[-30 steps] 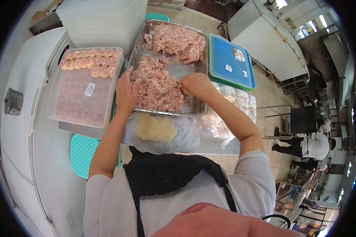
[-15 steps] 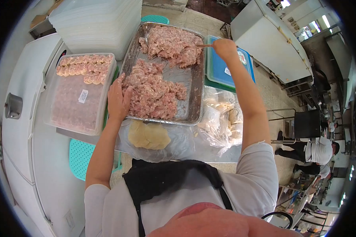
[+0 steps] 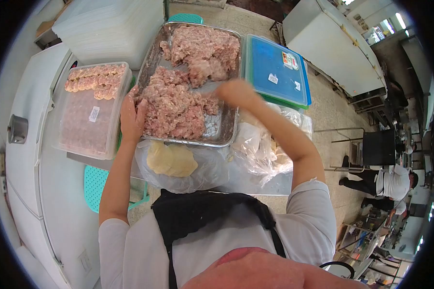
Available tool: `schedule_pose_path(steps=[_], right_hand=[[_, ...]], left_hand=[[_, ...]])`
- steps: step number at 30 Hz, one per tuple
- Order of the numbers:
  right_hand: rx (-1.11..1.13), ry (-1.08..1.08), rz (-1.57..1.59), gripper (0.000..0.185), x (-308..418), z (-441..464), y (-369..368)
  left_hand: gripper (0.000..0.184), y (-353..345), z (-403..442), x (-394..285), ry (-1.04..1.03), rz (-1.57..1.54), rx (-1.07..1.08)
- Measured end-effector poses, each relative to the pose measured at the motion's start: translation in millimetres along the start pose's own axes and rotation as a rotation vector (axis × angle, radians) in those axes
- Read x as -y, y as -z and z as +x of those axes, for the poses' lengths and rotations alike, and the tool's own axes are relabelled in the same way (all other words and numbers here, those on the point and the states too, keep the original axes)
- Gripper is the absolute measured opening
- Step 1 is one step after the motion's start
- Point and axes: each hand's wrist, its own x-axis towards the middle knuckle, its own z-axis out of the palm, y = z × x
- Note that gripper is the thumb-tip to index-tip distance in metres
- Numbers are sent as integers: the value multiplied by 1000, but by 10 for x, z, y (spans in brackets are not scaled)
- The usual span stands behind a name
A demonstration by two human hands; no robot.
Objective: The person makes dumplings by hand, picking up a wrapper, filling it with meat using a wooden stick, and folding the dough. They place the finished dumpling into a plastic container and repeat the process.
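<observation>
Pinkish ground meat [image 3: 171, 108] lies in a large metal tray [image 3: 222, 137], in a near mound and a far mound. My left hand [image 3: 132, 115] rests against the tray's left rim, fingers stretched, thumb apart beside the near mound. Over the tray's right side, my right hand [image 3: 236, 94] is closed and smeared by motion. It grips a thin brown utensil, clear half a second ago but now mostly lost in blur near the far mound. Pale yellow dough [image 3: 172, 159] lies on plastic just below the tray.
A clear container [image 3: 89, 123] with rows of filled pieces stands at left, before stacked translucent sheets [image 3: 111, 33]. Blue-lidded containers [image 3: 277, 70] and bagged items [image 3: 258, 144] are at right. Turquoise stools show below and behind the table. Another person [image 3: 390, 183] stands at far right.
My right hand has come back left and down from above the blue lid to the tray. The far mound's near edge is now blurred. My left hand stays at the left rim.
</observation>
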Motion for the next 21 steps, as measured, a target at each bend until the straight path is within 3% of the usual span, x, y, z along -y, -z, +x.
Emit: schedule_pose_path(steps=[4, 8, 10, 12, 15, 21], right_hand=[[14, 82, -28, 15, 586, -410, 162], [95, 62, -86, 18, 230, -482, 510], [87, -100, -23, 22, 40, -366, 752], [-127, -143, -73, 28, -195, -164, 692], [-234, -239, -127, 27, -590, 229, 370], [-70, -147, -108, 23, -317, 712, 31]], left_hand=[[47, 13, 9, -63, -8, -8, -3], [46, -9, 16, 9, -22, 6, -15], [47, -18, 6, 14, -10, -14, -16], [48, -5, 1, -13, 7, -3, -19], [49, 9, 9, -23, 13, 36, -24], [51, 3, 22, -3, 13, 53, -27]])
